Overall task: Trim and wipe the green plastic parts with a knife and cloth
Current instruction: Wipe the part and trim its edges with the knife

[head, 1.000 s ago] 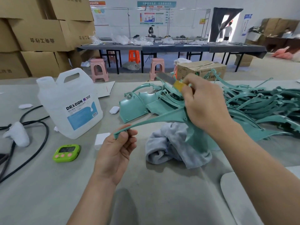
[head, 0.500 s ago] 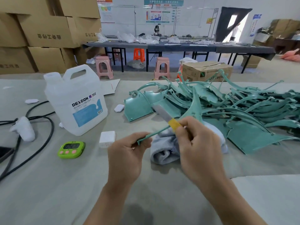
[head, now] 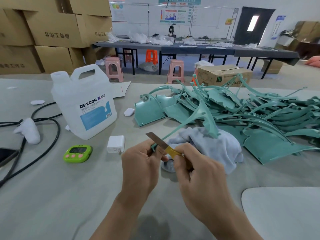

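My left hand point(head: 141, 168) pinches the thin near end of a long curved green plastic part point(head: 194, 116). That part rises away from me over a crumpled grey cloth point(head: 211, 148) lying on the table. My right hand point(head: 199, 175) grips a knife point(head: 161, 144) by its yellow handle. The knife's flat blade lies against the green part's tip, right above my left fingers. A large heap of green plastic parts point(head: 251, 111) lies behind the cloth and to the right.
A white DEXCON jug point(head: 83, 103) stands at the left, with a green timer point(head: 78, 154) and a white charger point(head: 116, 144) in front of it. Black cables point(head: 43, 132) loop at the far left. A pale mat point(head: 284, 210) lies near right.
My right hand has drawn the knife down the green part from its wide end to the tip, close to my left hand. Both hands now sit nearer to me.
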A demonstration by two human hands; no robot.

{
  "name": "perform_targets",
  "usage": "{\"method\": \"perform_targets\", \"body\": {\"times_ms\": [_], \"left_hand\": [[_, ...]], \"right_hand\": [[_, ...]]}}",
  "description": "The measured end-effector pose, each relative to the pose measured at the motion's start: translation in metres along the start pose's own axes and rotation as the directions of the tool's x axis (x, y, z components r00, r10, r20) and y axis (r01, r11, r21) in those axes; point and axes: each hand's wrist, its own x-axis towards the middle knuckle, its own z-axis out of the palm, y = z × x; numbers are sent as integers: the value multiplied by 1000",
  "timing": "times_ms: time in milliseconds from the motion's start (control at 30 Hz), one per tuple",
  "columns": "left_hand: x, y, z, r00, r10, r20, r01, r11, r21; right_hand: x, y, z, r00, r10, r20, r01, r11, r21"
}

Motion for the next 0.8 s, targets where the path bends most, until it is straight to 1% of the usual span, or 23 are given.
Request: {"method": "perform_targets", "body": {"times_ms": [100,167,267,367,633,700,800], "left_hand": [[-2,-4,3,1000,-14,3,14,1000,2],[-2,-4,2,1000,23,7,-23,1000,7],[-2,-2,0,994,106,25,-105,993,-47],[-2,-3,0,989,145,31,-142,986,-91],[-1,-3,-4,979,194,55,-191,979,-67],[1,-4,-5,982,185,48,-182,981,-69],[5,-8,-7,984,178,29,-176,983,-50]], "right_hand": [[1,1,0,1000,-9,14,9,1000,-28],[2,3,-2,1000,-13,17,14,998,-60],[6,9,-6,1000,-4,-20,3,996,-87],[13,18,-11,997,31,-73,-40,992,-116],[45,52,-29,980,99,-170,-132,972,-194],[56,65,-34,978,119,-174,-156,963,-220],[76,86,-41,974,160,-162,-192,960,-202]]}}
